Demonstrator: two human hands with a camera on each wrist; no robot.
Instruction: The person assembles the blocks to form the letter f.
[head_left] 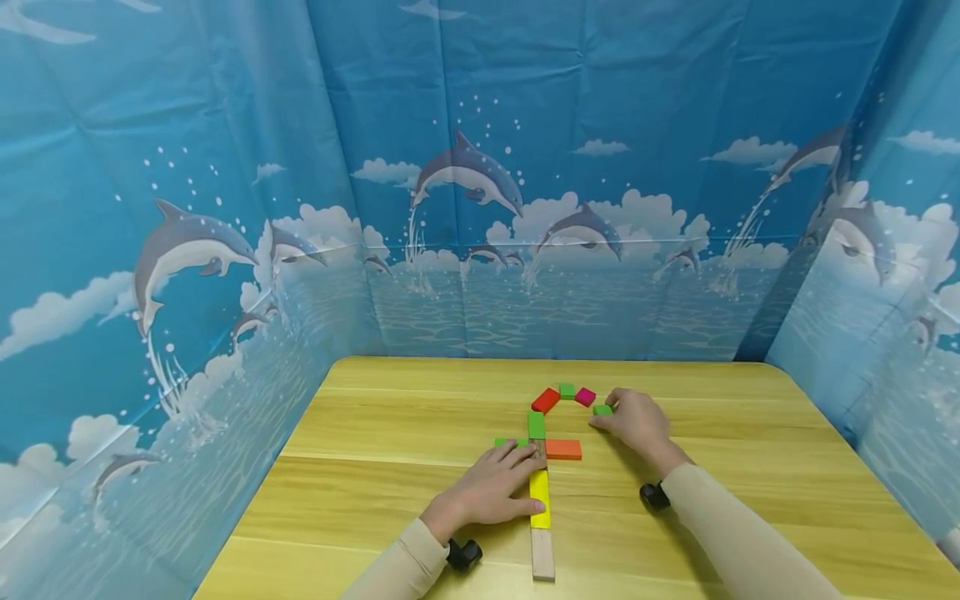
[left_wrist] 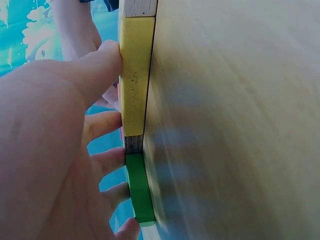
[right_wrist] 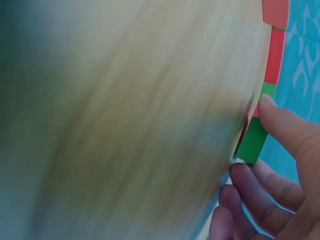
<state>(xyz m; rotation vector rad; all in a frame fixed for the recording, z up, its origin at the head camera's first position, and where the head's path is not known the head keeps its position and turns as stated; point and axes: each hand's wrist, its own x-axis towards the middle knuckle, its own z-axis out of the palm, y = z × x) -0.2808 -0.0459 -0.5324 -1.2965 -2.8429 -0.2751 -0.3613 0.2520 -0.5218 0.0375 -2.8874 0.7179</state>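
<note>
My right hand (head_left: 637,423) pinches a small green block (head_left: 602,410) between thumb and fingers at the right end of a curved row of blocks. In that row lie a magenta block (head_left: 586,397), another green block (head_left: 567,392), a red block (head_left: 546,400) and a longer green block (head_left: 536,425). My left hand (head_left: 487,490) rests with spread fingers over the straight line below. Its thumb touches the yellow block (left_wrist: 136,75), and other fingertips touch a dark brown block (left_wrist: 133,144) and a green block (left_wrist: 140,187) sticking out to the left.
An orange block (head_left: 564,450) juts right from the line. A plain wooden block (head_left: 543,557) forms its near end. All lie on a yellow wood-grain table (head_left: 360,467), with a blue dolphin-print curtain (head_left: 525,308) behind it and at both sides.
</note>
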